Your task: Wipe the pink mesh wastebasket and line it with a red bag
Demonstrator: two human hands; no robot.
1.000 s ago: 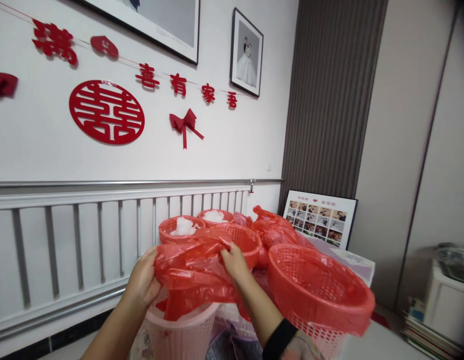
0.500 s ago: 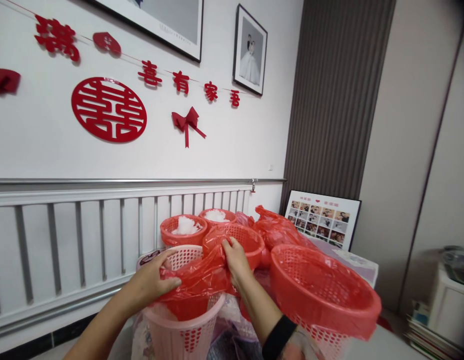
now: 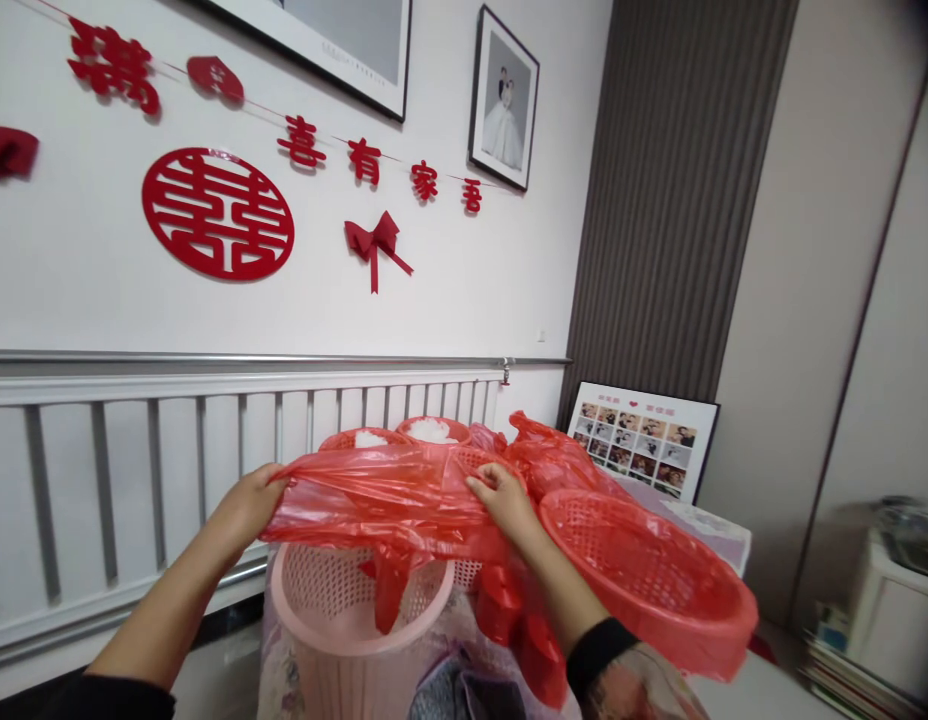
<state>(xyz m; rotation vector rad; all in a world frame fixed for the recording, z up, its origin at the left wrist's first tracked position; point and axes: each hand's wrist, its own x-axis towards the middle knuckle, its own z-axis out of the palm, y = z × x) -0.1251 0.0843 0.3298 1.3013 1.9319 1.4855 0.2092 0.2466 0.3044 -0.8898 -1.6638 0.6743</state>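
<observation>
My left hand (image 3: 248, 503) and my right hand (image 3: 498, 494) each grip one end of a thin red plastic bag (image 3: 381, 495), stretched wide between them. The bag hangs just above the open mouth of a pale pink lattice basket (image 3: 325, 625), and a fold of it dangles into the basket. Both hands are closed on the plastic. A red lattice basket (image 3: 648, 580) lined with red plastic sits just right of my right forearm.
Behind the bag stand red baskets (image 3: 434, 430) holding something white, and a heap of red bags (image 3: 554, 460). A white slatted headboard (image 3: 134, 470) runs along the left. A framed photo collage (image 3: 640, 435) leans on the wall, and books (image 3: 854, 665) are stacked at the right.
My hands have moved apart and up, pulling the crumpled bag out of the pink basket and stretching it wide above the rim.
</observation>
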